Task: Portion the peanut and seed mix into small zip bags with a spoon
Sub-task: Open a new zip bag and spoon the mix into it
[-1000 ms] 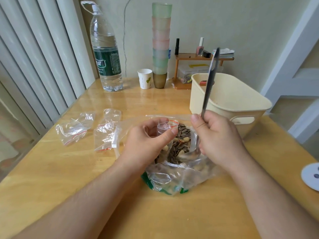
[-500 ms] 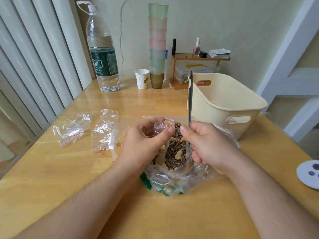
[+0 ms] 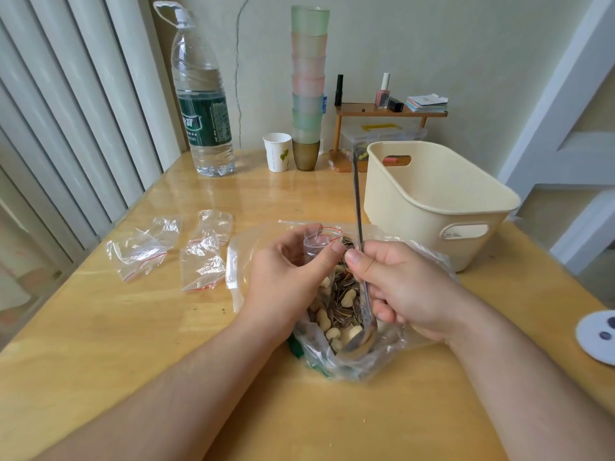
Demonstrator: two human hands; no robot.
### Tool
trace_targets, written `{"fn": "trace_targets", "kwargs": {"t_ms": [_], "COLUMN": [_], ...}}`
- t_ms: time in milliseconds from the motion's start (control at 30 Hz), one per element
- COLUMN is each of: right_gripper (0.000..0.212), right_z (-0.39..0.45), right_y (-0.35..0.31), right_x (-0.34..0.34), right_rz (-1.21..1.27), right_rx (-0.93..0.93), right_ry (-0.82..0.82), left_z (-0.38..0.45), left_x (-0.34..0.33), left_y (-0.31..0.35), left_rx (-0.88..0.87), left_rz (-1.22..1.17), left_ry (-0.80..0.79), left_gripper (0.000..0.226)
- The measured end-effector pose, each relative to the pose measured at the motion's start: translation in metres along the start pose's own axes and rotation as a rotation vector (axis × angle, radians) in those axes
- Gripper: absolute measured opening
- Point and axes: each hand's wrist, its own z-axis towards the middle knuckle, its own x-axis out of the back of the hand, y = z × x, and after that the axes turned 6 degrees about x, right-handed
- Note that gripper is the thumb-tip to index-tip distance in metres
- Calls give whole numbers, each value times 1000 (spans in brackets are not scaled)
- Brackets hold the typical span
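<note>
A large clear bag [image 3: 346, 361] of peanut and sunflower seed mix [image 3: 339, 301] lies open on the wooden table [image 3: 133, 327]. My left hand [image 3: 286, 284] pinches a small zip bag [image 3: 316, 242] with a red seal line, held open over the mix. My right hand [image 3: 402, 287] grips a long metal spoon [image 3: 359, 234]; its handle points up and away, and its bowl is down inside the large bag near the front edge. Two small zip bags [image 3: 139, 249] [image 3: 204, 261] lie flat to the left.
A cream plastic basket [image 3: 432, 201] stands at the right rear. At the back are a big water bottle [image 3: 203, 108], a paper cup [image 3: 277, 156], stacked tumblers [image 3: 307, 84] and a small wooden shelf [image 3: 386, 111]. A white disc [image 3: 599, 337] lies at the right edge.
The spoon's handle swung left, from leaning right to nearly upright, and its bowl dug down into the mix at the front of the large bag. My left hand kept hold of the small bag.
</note>
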Motion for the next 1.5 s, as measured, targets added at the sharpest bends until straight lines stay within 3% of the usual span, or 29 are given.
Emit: {"fn": "trace_targets", "kwargs": {"t_ms": [200,367,767,967,1100,1267,1433,1500], "right_gripper": [43,19,29,16,16,18,18,19], "right_z": [5,9,4,5,10,12,10,6], "right_y": [7,13,7,11,16,17,10,5], "right_x": [4,10,5,-14,-15,-14,-11,-8], "right_rz": [-200,-406,-637,-501,-410,-429,-435,-414], "right_rx": [50,136,275,295,248,169,119,124], "right_ry": [163,337,460,365,376,376,375,390], "left_z": [5,10,7,15,17,18,16,19], "left_x": [11,12,12,14,16,15,21,27], "left_y": [6,5,6,-2,0,0,9,12], "left_rx": [13,8,6,152,271,352,395,328], "left_rz": [-122,-170,-112,-163,-239,-329,-350,-349], "left_ry": [0,60,28,37,66,9,-96,-107], "left_gripper": [44,34,37,58,46,57,32,29]}}
